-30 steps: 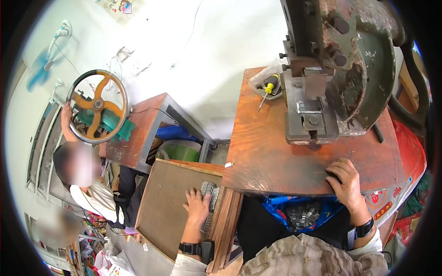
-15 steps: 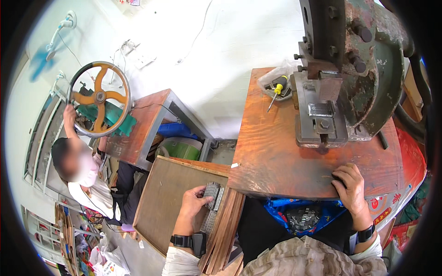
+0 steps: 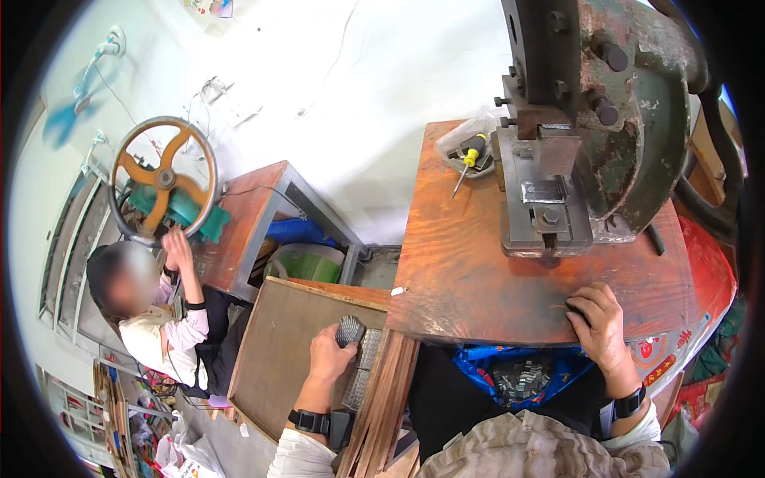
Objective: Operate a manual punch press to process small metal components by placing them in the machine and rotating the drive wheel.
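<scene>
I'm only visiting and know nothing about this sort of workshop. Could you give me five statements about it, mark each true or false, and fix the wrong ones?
1. The left hand holds a cluster of small metal pieces. True.
2. The right hand grips the yellow-and-black screwdriver. False: it rests at the front edge of the wooden bench; the screwdriver lies beside the press.
3. Loose metal bits lie in the blue plastic below the bench. True.
4. The shallow tray is right of the bench. False: it is to the left.
5. The large wheel has orange-brown spokes. True.
</scene>
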A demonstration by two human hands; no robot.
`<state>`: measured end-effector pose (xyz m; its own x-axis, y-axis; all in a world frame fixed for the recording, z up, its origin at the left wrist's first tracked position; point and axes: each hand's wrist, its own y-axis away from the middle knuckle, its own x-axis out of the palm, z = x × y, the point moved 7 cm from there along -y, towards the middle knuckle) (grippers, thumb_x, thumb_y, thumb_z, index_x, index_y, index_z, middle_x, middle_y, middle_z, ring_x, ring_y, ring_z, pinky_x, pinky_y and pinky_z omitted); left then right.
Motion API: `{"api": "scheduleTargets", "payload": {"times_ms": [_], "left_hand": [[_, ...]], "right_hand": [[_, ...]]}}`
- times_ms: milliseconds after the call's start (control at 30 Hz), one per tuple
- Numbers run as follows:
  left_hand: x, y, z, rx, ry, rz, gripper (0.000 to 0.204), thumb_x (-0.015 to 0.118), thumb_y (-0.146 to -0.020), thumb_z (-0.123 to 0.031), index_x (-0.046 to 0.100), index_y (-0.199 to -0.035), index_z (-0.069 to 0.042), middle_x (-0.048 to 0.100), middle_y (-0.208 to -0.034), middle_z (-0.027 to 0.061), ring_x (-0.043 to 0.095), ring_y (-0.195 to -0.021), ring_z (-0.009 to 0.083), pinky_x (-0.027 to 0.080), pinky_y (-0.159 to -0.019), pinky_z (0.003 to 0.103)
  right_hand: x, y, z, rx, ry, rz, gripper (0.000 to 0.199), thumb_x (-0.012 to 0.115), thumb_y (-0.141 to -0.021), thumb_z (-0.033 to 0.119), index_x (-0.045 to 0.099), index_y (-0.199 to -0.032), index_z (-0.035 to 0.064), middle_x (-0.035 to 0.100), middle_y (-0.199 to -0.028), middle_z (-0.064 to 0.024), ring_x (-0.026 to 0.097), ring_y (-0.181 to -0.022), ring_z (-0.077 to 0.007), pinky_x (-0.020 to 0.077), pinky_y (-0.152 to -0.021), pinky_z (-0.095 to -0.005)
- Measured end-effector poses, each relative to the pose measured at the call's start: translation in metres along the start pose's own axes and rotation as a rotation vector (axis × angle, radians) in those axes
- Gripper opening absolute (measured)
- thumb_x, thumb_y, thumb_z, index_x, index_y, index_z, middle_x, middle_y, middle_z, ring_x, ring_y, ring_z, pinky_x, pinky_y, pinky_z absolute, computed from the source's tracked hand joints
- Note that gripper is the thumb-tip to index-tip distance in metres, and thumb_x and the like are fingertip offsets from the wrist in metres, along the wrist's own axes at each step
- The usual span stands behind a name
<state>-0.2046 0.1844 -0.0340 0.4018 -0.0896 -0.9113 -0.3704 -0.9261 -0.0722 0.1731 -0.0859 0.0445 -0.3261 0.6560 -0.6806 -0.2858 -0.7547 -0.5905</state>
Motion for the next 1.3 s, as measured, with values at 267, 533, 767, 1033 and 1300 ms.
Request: {"api": "scheduleTargets", "payload": {"times_ms": [267,533,767,1033,1300], "left_hand": [[-0.030,-0.003,-0.091,0.033,0.502,0.104,0.052,0.077,-0.063,-0.011,0.061,-0.109,0.006,0.068,-0.091,0.0167,0.066,-0.083,0.0220,0.052,-0.076,0.032],[0.040,0.003,-0.291,0.775,0.209,0.346,0.051,0.076,-0.064,-0.018,0.060,-0.108,0.001,0.063,-0.097,0.0183,0.060,-0.090,0.0358,0.049,-0.082,0.040],[0.053,0.018,-0.301,0.835,0.194,0.264,0.058,0.074,-0.065,-0.017,0.055,-0.117,0.000,0.055,-0.110,0.0179,0.050,-0.104,0.0361,0.041,-0.090,0.043],[0.059,0.027,-0.283,0.836,0.316,0.100,0.059,0.074,-0.068,-0.016,0.052,-0.121,0.000,0.051,-0.112,0.0177,0.047,-0.105,0.0360,0.038,-0.091,0.044],[0.057,0.023,-0.280,0.778,0.462,0.114,0.062,0.078,-0.064,-0.012,0.053,-0.119,0.001,0.054,-0.106,0.0174,0.051,-0.097,0.0357,0.043,-0.084,0.041]], "right_hand": [[-0.004,0.002,-0.003,-0.038,0.028,0.007,0.022,0.072,-0.065,0.006,0.065,-0.086,0.0019,0.062,-0.092,-0.0114,0.057,-0.091,-0.0316,0.0482,-0.080,-0.0399],[-0.011,0.002,-0.011,-0.017,-0.080,0.009,0.021,0.073,-0.067,0.008,0.066,-0.086,0.0031,0.063,-0.092,-0.0114,0.058,-0.091,-0.0312,0.0486,-0.080,-0.0391],[0.041,-0.014,-0.012,0.069,0.361,0.461,0.096,0.062,-0.067,0.066,0.042,-0.132,-0.0016,0.035,-0.138,-0.0223,0.024,-0.132,-0.0434,0.0180,-0.106,-0.0598],[0.073,-0.015,0.007,-0.025,0.339,0.508,0.101,0.052,-0.067,0.075,0.040,-0.136,0.0026,0.030,-0.144,-0.0210,0.022,-0.132,-0.0454,0.0158,-0.100,-0.0686],[0.040,-0.024,-0.006,0.007,-0.079,0.253,0.063,0.078,-0.065,0.023,0.053,-0.121,0.0086,0.051,-0.124,-0.0122,0.041,-0.121,-0.0352,0.0312,-0.099,-0.0498]]}}
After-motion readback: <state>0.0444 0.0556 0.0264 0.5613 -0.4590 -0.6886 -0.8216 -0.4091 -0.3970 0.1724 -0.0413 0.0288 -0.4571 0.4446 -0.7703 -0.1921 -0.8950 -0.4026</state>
